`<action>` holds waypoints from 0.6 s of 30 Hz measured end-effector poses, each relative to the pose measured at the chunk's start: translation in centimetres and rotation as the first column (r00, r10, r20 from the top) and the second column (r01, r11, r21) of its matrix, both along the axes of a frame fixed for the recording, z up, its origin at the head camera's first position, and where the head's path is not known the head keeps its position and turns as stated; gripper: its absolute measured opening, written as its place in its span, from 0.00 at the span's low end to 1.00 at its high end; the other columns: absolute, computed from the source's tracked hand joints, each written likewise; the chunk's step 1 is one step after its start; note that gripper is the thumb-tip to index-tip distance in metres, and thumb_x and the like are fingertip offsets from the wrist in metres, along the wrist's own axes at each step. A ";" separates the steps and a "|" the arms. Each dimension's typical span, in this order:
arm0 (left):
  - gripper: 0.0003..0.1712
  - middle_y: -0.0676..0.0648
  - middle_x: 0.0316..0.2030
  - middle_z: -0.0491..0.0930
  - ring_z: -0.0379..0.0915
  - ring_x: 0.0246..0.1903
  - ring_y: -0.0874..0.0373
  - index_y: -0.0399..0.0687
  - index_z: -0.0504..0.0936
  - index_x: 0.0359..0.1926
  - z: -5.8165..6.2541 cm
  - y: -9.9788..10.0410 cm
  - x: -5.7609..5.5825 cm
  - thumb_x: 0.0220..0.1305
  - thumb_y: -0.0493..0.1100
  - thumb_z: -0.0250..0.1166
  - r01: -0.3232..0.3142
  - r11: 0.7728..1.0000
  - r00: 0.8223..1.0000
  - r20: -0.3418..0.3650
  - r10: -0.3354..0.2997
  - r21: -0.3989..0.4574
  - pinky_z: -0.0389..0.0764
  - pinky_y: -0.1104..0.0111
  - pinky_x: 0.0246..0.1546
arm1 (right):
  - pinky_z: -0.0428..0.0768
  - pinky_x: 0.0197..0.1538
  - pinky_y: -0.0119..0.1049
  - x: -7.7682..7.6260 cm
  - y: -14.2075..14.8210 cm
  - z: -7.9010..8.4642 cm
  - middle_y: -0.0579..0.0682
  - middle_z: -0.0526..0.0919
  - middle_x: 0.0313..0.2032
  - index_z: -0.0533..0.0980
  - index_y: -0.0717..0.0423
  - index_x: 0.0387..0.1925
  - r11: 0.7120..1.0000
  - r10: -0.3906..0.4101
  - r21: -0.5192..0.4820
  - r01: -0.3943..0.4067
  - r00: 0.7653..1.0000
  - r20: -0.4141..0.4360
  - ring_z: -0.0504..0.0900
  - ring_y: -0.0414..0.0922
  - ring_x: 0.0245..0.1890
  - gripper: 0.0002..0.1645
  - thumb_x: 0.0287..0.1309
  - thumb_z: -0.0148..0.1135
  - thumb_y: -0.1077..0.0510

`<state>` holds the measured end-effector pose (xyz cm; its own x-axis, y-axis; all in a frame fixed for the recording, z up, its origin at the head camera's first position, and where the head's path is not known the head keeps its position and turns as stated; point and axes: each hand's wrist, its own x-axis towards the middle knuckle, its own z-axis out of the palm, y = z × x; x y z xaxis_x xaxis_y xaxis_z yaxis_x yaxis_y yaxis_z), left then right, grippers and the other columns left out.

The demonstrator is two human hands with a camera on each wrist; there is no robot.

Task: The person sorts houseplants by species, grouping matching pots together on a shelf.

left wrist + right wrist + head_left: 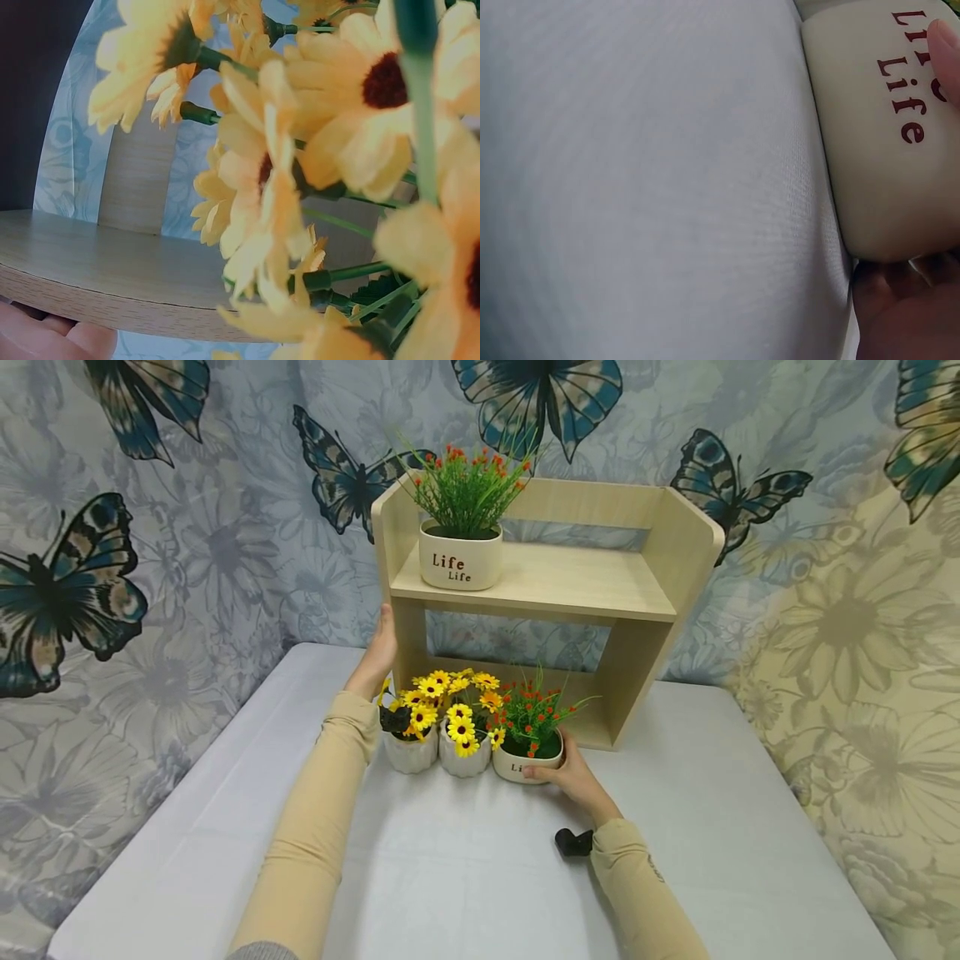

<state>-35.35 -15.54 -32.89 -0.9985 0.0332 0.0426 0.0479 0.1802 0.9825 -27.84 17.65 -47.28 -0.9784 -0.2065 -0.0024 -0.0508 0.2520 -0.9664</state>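
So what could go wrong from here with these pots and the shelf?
The right hand grips the red-flowered pot right beside a yellow-flowered pot, so moving it might snag flowers or knock its neighbour. The left hand touches the side of the shelf; a hard push could shift it and perhaps topple the upper pot.

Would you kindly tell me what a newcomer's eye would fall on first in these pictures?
Probably the top-centre butterfly on the backdrop, above the wooden shelf, and the red-flowered plant at the shelf's upper left. Lower down, yellow flowers in two pots stand out before the shelf, beside another red-flowered plant whose pot the right hand holds.
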 end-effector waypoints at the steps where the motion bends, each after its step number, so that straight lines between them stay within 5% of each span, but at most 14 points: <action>1: 0.49 0.47 0.71 0.24 0.19 0.68 0.52 0.53 0.27 0.72 0.0 0.0 0.0 0.57 0.76 0.20 -0.001 1.000 1.000 0.000 0.001 -0.003 0.27 0.57 0.64 | 0.51 0.65 0.49 -0.1 0.1 -0.4 0.60 0.54 0.65 0.44 0.59 0.69 1.000 -0.004 0.011 0.004 1.000 -0.006 0.56 0.54 0.63 0.63 0.42 0.76 0.56; 8: 0.50 0.47 0.71 0.25 0.20 0.68 0.52 0.53 0.27 0.72 0.0 0.1 0.0 0.57 0.76 0.20 -0.012 1.000 1.000 0.004 0.012 -0.015 0.27 0.57 0.64 | 0.54 0.64 0.49 -0.5 0.4 -1.2 0.58 0.57 0.64 0.47 0.58 0.68 0.997 -0.042 0.068 0.043 0.999 -0.025 0.59 0.52 0.62 0.63 0.39 0.78 0.51; 18: 0.50 0.49 0.71 0.23 0.18 0.68 0.52 0.57 0.26 0.71 0.0 -0.1 0.1 0.55 0.77 0.20 0.008 1.000 0.999 0.042 -0.008 -0.012 0.27 0.55 0.64 | 0.66 0.57 0.44 0.1 1.8 0.4 0.58 0.61 0.62 0.47 0.57 0.69 0.999 -0.040 0.015 0.040 0.999 -0.017 0.67 0.53 0.56 0.60 0.42 0.76 0.55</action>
